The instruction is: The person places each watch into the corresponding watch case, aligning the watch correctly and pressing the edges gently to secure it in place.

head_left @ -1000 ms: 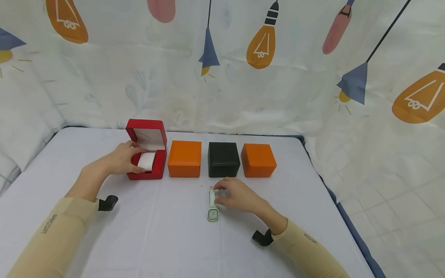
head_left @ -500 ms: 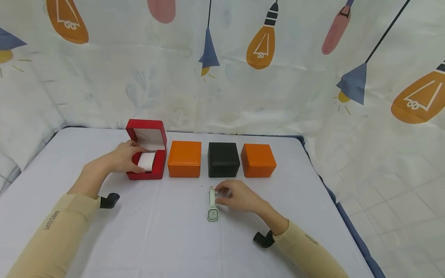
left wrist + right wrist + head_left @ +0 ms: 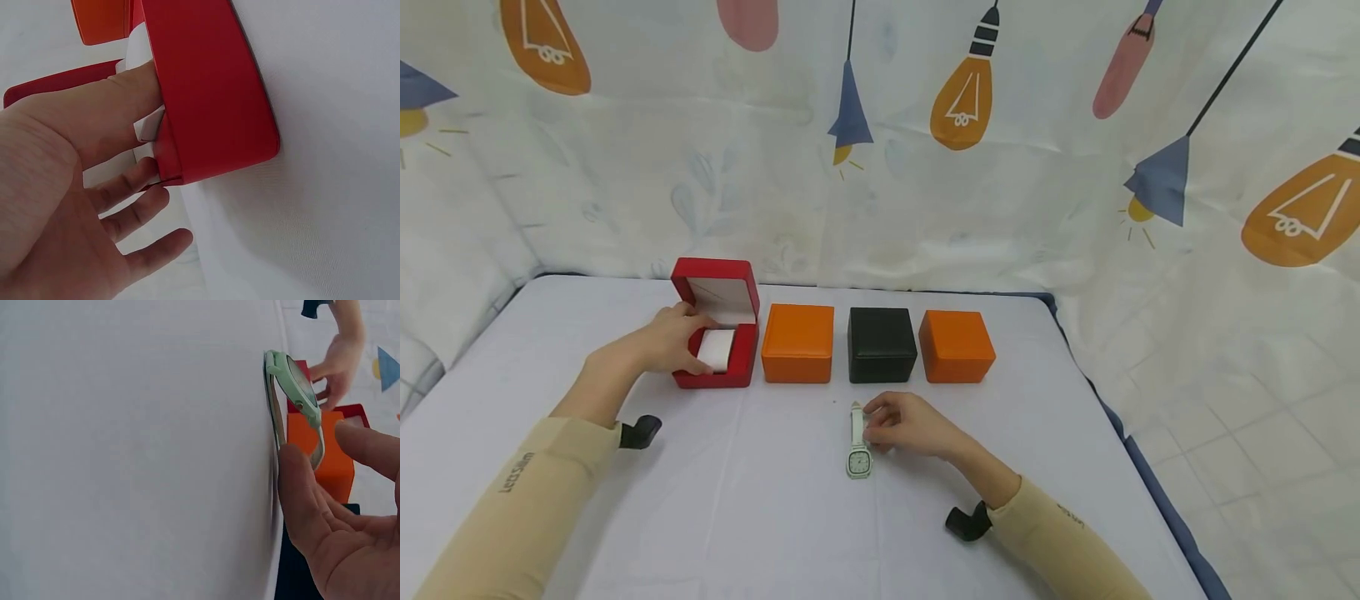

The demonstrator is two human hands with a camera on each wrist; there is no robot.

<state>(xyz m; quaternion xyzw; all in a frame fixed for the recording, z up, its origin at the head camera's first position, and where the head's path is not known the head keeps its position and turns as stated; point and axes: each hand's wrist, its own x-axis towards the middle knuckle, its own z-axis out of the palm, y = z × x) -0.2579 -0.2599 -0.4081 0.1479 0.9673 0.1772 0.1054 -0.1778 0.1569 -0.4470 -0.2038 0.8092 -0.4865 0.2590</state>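
In the head view my left hand (image 3: 670, 340) reaches into an open red watch box (image 3: 743, 354), thumb and index finger at either end of its white cushion (image 3: 718, 350). The left wrist view shows the thumb tip hidden behind the red front wall, the other fingers loosely spread beside the box. My right hand (image 3: 910, 427) is at a pale green wristwatch (image 3: 859, 461) lying on the table. One fingertip meets its strap (image 3: 320, 450) low at the tabletop in the right wrist view; another digit stands apart from it.
Right of the red box stand an orange box (image 3: 797, 343), a black box (image 3: 883, 346) and another orange box (image 3: 958, 348), all closed. A white cloth covers the table (image 3: 775, 508). Behind it hangs a printed curtain (image 3: 820, 217).
My right hand has shifted slightly toward me and its fingers have drawn a little closer together beside the strap. The left hand, boxes and watch have hardly moved.
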